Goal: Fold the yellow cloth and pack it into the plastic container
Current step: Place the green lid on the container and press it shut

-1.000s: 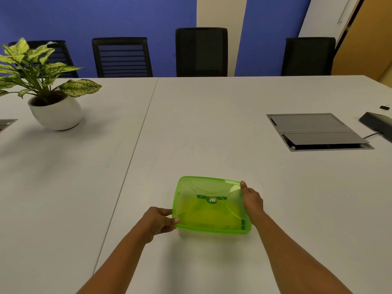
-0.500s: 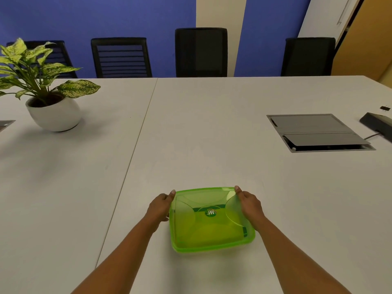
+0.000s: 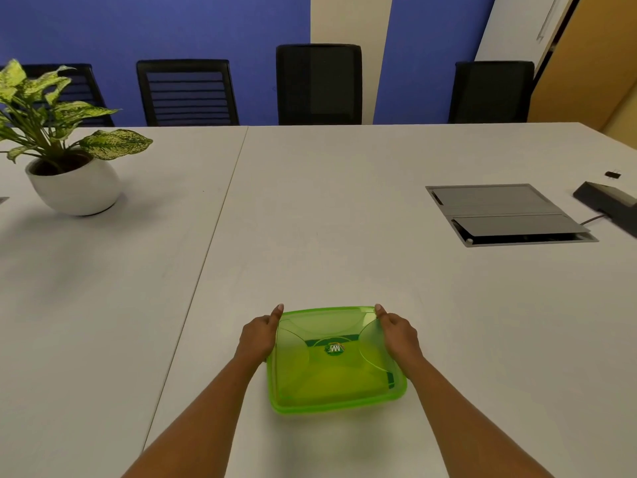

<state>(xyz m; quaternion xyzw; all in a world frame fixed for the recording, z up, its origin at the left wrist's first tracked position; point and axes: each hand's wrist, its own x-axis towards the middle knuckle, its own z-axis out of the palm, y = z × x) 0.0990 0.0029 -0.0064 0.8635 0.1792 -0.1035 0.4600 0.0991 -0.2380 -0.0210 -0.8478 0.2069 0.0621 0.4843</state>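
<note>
Gripping 1 plastic container (image 3: 336,377): left hand (image 3: 258,338), right hand (image 3: 400,334), 2 total.

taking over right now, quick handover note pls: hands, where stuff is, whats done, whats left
Left hand: grips the plastic container by its left side, thumb up at the far corner.
Right hand: grips the right side likewise.
Yellow cloth: a yellowish shape shows through the green lid, inside the container.
Done: cloth packed, lid on.
Left: probably press the lid down all round, then let go.
</note>
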